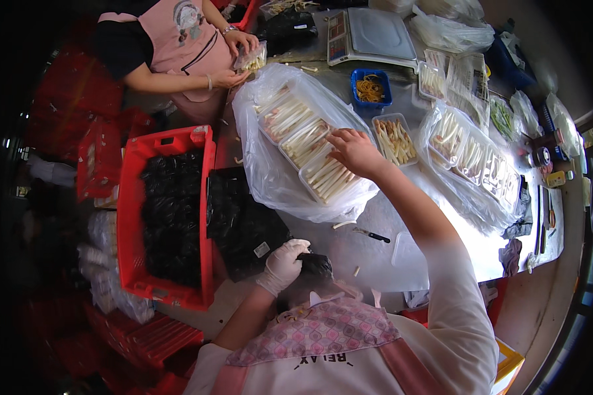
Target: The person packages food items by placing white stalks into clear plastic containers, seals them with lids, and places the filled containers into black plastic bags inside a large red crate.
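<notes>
My left hand (pixel 282 266), in a white glove, grips the gathered part of a black plastic bag (pixel 317 265) close to my apron. My bare right hand (pixel 353 152) reaches over clear plastic trays of pale slender stalks with brownish ends. Its fingers are apart over the middle tray (pixel 305 143) and the near tray (pixel 328 178); whether they touch the stalks is hard to tell. The trays lie in a row on a large clear plastic bag (pixel 269 190). Just right of my right hand stands another tray of shorter, browner stalks (pixel 395 139).
A red crate (pixel 207 197) holds black bags at left. Across the table, a co-worker's hands (pixel 237 59) hold a small filled tray. A scale (pixel 380 32), blue basket of rubber bands (pixel 370 89), bagged trays (pixel 474 148) and knife (pixel 373 235) are on the metal table (pixel 326 242).
</notes>
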A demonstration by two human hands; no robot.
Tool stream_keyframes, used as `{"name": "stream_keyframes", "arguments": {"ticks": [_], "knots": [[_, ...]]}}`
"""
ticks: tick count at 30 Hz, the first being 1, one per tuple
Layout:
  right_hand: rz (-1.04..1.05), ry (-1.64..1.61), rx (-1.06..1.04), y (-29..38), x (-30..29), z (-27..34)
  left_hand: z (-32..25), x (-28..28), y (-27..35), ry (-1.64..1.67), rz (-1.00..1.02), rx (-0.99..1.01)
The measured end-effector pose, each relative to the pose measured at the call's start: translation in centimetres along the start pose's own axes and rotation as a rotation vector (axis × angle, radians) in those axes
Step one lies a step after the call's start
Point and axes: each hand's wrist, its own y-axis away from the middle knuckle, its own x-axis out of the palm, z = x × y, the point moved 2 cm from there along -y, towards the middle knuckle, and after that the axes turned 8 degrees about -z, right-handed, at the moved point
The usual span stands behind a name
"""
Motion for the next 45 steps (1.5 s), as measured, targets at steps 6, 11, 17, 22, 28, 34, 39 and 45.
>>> {"name": "stream_keyframes", "arguments": {"ticks": [6, 11, 17, 22, 28, 34, 39, 45], "knots": [[0.137, -0.113, -0.054, 1.5, -3.2, -0.6, 0.0, -0.5, 2.8, -0.021, -0.065, -0.063], [0.095, -0.437, 0.232, 9.7, -5.6, 2.0, 1.3, -2.4, 3.9, -0.22, -0.256, -0.074], [0.121, -0.841, 0.532, 16.7, -0.3, 4.7, 1.5, -6.1, 2.4, -0.402, -0.371, -0.16], [-0.051, -0.584, 0.349, 15.5, 2.7, 4.3, 1.1, -8.2, 3.2, -0.433, -0.407, -0.285], [-0.208, -0.475, 0.306, 8.1, 1.4, 1.5, 2.5, -8.4, 6.6, -0.426, -0.523, -0.51], [-0.069, -0.234, 0.091, -1.3, 6.1, -1.0, 2.6, -6.6, 9.1, -0.277, -0.588, -0.538], [0.197, 0.049, 0.149, -7.3, 8.5, -2.1, 0.9, -5.7, 9.0, -0.291, -0.453, -0.426], [0.324, 0.214, 0.02, -9.8, 7.5, -2.3, 0.9, -5.4, 7.2, -0.214, -0.363, -0.436]]}}
